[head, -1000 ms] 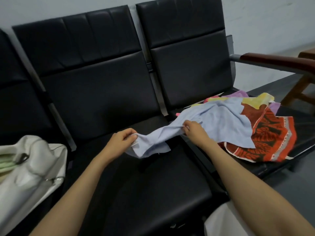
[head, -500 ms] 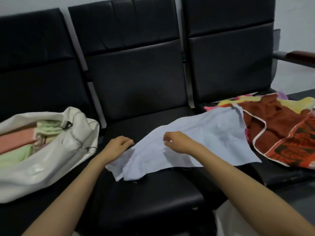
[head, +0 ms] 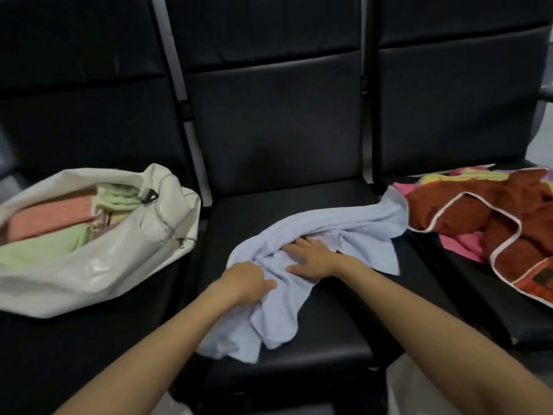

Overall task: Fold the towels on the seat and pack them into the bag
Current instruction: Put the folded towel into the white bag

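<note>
Since the light-blue towel [head: 326, 232] lies bunched on the middle seat [head: 314, 351], one end trailing toward the towel pile [head: 478, 205] to its right, flatten it before you fold. Your left hand [head: 245, 283] grips a wad of cloth with curled fingers. Your right hand [head: 311, 259] lies flat on it, fingers spread, holding nothing. Find two corners, pull them apart, smooth out, then fold. To the left the white bag [head: 119, 265] sits open, with folded towels [head: 51, 217] inside. Room looks tight, so fold compact.
</note>
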The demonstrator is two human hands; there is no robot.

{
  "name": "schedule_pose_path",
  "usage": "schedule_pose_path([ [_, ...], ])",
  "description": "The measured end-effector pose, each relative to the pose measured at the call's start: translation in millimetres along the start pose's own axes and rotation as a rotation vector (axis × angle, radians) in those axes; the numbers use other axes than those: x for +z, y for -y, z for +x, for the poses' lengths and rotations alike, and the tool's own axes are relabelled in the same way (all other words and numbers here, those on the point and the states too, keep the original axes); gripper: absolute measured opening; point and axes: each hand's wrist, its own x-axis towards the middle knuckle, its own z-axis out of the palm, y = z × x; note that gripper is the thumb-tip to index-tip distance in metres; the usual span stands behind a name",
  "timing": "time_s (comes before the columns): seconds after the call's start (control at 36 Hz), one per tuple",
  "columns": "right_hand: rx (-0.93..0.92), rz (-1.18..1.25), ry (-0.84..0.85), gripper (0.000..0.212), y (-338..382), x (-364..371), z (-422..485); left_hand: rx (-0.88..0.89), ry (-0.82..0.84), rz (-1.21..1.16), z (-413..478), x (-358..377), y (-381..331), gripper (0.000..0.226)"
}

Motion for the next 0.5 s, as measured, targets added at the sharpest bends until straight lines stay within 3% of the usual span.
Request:
schedule_pose_path([
  [0.08, -0.12, 0.212, 0.079, 0.034, 11, -9, 2, 0.014, 0.037, -0.506, -4, -10, 20, 0.041],
  [0.14, -0.083, 0.246, 0.017, 0.04, 9, -15, 0, 0.073, -0.154, -0.577, 6, -8, 36, 0.025],
  [0.19, -0.012, 0.107, -0.117, 0.047, 5, -21, -3, 0.125, -0.382, -0.52, 20, 0, 51, 0.012],
  [0.25, 0.066, -0.042, -0.188, 0.04, 3, -24, -6, 0.176, -0.464, -0.438, 33, 8, 62, 0.02],
  [0.31, 0.184, -0.127, -0.12, 0.042, 0, -27, -8, 0.193, -0.374, -0.359, 39, 14, 67, 0.034],
  [0.36, 0.296, -0.223, -0.011, 0.079, -6, -26, -7, 0.125, -0.248, -0.245, 42, 17, 70, 0.048],
  [0.39, 0.349, -0.25, 0.007, 0.087, -11, -26, -5, 0.075, -0.223, -0.174, 44, 17, 71, 0.051],
  [0.5, 0.493, -0.271, -0.189, 0.068, -32, -28, 4, -0.092, -0.239, 0.04, 38, -3, 62, 0.061],
])
